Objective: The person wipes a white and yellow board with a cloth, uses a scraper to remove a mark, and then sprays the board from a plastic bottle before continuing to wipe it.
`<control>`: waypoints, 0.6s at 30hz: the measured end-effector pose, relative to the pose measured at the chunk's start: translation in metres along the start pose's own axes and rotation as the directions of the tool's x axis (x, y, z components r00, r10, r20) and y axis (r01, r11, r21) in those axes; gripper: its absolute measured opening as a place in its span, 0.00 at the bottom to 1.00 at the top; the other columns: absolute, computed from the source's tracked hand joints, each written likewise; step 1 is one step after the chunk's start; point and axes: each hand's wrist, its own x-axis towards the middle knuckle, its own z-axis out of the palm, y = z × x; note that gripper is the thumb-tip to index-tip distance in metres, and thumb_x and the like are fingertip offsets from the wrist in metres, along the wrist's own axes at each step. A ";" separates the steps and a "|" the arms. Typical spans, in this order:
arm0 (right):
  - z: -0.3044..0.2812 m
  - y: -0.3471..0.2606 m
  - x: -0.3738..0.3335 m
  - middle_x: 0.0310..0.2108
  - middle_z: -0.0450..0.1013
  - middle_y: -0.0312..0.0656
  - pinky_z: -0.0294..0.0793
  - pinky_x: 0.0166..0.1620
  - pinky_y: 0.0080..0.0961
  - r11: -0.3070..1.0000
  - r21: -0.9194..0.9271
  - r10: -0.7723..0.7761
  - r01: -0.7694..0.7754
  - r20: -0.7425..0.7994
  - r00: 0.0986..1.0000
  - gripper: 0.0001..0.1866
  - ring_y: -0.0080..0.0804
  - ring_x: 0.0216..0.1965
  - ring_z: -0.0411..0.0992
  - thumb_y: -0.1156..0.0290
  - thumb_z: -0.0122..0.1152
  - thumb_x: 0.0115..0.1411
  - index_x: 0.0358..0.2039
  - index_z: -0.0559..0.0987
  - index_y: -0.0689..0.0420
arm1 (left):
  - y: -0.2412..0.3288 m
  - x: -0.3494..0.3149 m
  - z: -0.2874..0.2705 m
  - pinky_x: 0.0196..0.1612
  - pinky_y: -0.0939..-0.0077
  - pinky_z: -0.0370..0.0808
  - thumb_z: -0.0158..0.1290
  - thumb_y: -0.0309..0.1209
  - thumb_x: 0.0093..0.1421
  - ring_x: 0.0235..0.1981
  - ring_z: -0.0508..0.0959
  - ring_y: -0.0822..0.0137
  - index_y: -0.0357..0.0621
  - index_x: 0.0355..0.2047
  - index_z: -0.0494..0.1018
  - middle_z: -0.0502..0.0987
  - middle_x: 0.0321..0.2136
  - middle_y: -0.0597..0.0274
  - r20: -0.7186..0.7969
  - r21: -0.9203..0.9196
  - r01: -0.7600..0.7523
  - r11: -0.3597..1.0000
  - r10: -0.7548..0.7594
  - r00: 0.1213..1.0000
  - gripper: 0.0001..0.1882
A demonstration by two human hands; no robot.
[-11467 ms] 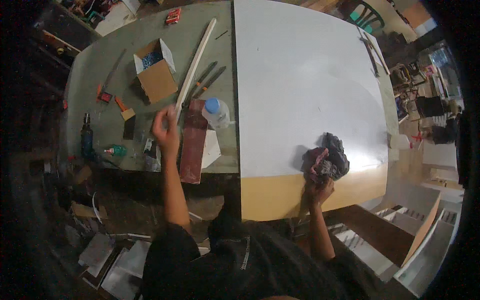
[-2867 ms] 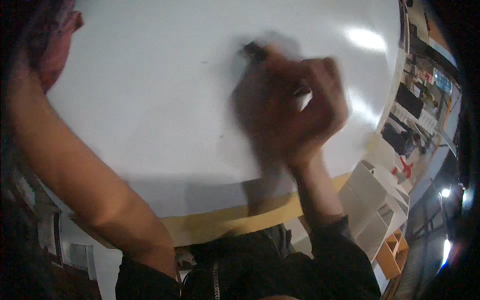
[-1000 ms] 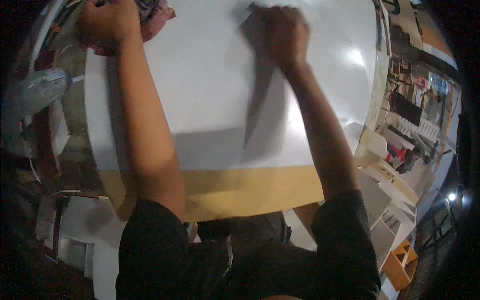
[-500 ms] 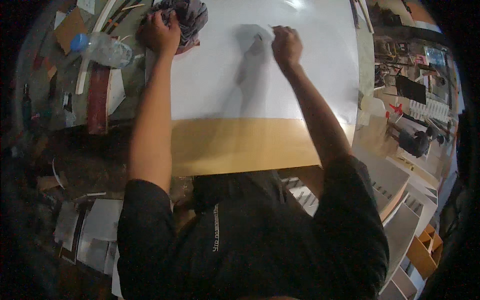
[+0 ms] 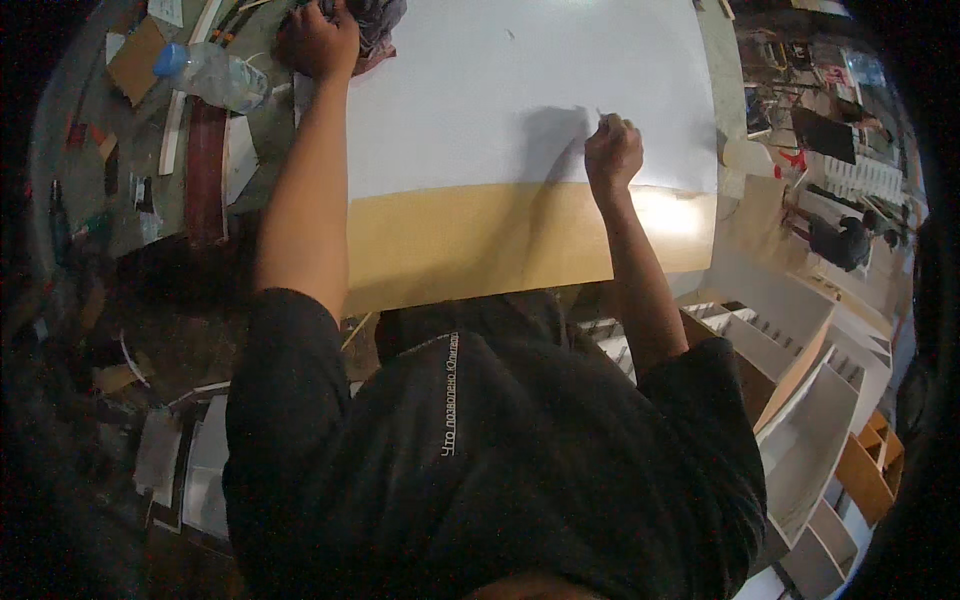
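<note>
Looks dim overall, brightest on the panel (image 5: pixel 450 120). Flares white on the strip (image 5: pixel 420 230), below and right of the right fingers (image 5: pixel 612 126). Drops a soft shadow (image 5: pixel 553 135) to their left. Bends and blackens toward the edges; turns grainy and murky far left of them.

Left grip (image 5: pixel 320 42): I touch crumpled dark cloth (image 5: pixel 378 28).
Right grip (image 5: pixel 612 152): I pinch a thin object (image 5: pixel 599 114) over white panel (image 5: pixel 440 130).
</note>
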 end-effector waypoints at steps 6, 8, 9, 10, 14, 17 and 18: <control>0.069 -0.171 -0.118 0.35 0.74 0.49 0.72 0.43 0.45 0.921 -0.039 -0.361 0.389 0.292 0.885 0.10 0.49 0.38 0.72 0.68 0.54 0.60 0.37 0.78 0.58 | 0.042 0.009 -0.019 0.58 0.52 0.69 0.64 0.51 0.54 0.52 0.77 0.49 0.44 0.50 0.77 0.76 0.51 0.40 0.173 0.272 0.045 0.961 -0.095 0.980 0.30; 0.102 -0.271 -0.165 0.37 0.76 0.52 0.73 0.47 0.48 0.860 0.400 -0.494 0.317 0.499 0.712 0.14 0.51 0.42 0.74 0.64 0.56 0.56 0.39 0.80 0.59 | -0.024 0.029 -0.011 0.57 0.47 0.67 0.51 0.49 0.63 0.53 0.71 0.36 0.32 0.48 0.72 0.74 0.49 0.34 0.108 -0.213 0.173 0.961 -0.153 0.982 0.29; 0.076 -0.311 -0.151 0.41 0.75 0.46 0.74 0.50 0.42 0.855 0.506 -0.362 -0.110 0.736 0.572 0.16 0.46 0.48 0.73 0.69 0.58 0.53 0.43 0.79 0.57 | -0.063 0.015 -0.012 0.58 0.49 0.67 0.52 0.46 0.63 0.53 0.72 0.36 0.31 0.49 0.71 0.74 0.49 0.33 0.048 0.000 0.097 0.995 -0.097 0.994 0.28; 0.098 -0.308 -0.163 0.40 0.75 0.48 0.74 0.50 0.42 0.854 0.494 -0.466 0.166 0.580 0.668 0.16 0.48 0.47 0.72 0.69 0.58 0.53 0.43 0.79 0.57 | -0.034 0.008 0.013 0.53 0.47 0.68 0.53 0.48 0.60 0.50 0.73 0.39 0.35 0.44 0.74 0.76 0.46 0.37 0.096 0.083 0.070 0.994 -0.078 0.992 0.25; 0.102 -0.288 -0.132 0.37 0.75 0.50 0.75 0.49 0.41 0.916 0.385 -0.357 0.117 0.644 0.677 0.16 0.50 0.46 0.72 0.69 0.59 0.53 0.42 0.80 0.57 | -0.085 0.021 0.001 0.50 0.44 0.68 0.53 0.49 0.57 0.46 0.75 0.40 0.37 0.39 0.76 0.77 0.41 0.39 -0.039 0.156 -0.051 0.986 0.058 0.998 0.25; 0.078 -0.151 -0.108 0.40 0.77 0.49 0.74 0.48 0.42 0.958 0.275 -0.047 -0.079 0.423 0.905 0.18 0.49 0.46 0.73 0.69 0.64 0.51 0.44 0.81 0.55 | 0.013 -0.003 0.026 0.50 0.45 0.69 0.53 0.50 0.57 0.45 0.75 0.39 0.35 0.39 0.76 0.77 0.42 0.39 0.125 0.168 -0.003 0.986 -0.019 0.992 0.27; 0.038 -0.140 -0.092 0.40 0.78 0.47 0.73 0.49 0.42 0.935 0.207 0.149 -0.289 0.510 0.847 0.16 0.47 0.45 0.74 0.69 0.66 0.51 0.42 0.83 0.55 | -0.007 -0.002 0.010 0.49 0.46 0.69 0.53 0.50 0.57 0.45 0.75 0.39 0.34 0.41 0.76 0.77 0.42 0.40 0.052 0.230 -0.017 0.973 0.005 0.999 0.27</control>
